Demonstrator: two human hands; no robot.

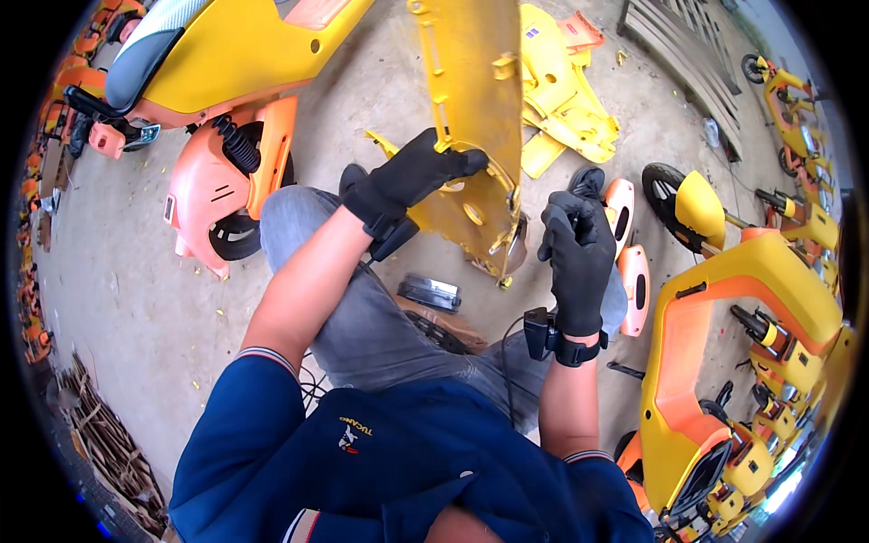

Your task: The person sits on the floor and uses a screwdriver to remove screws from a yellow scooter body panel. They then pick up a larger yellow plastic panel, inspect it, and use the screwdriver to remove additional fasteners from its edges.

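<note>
A long yellow plastic body panel stands in front of me, its inner side with clips and a ring-shaped opening toward me. My left hand, in a black glove, is closed on the panel's left edge beside that opening. To the right of the panel and apart from it, my gloved right hand is raised with its fingers curled in. Whatever may be inside those fingers is hidden. A headlight-like clear and black part lies on the floor between my legs.
Yellow broken panels lie beyond on the concrete. An orange and yellow scooter stands at the left, and a yellow scooter frame at the right. Two pink oval parts rest by my right knee. A slatted wooden pallet is far right.
</note>
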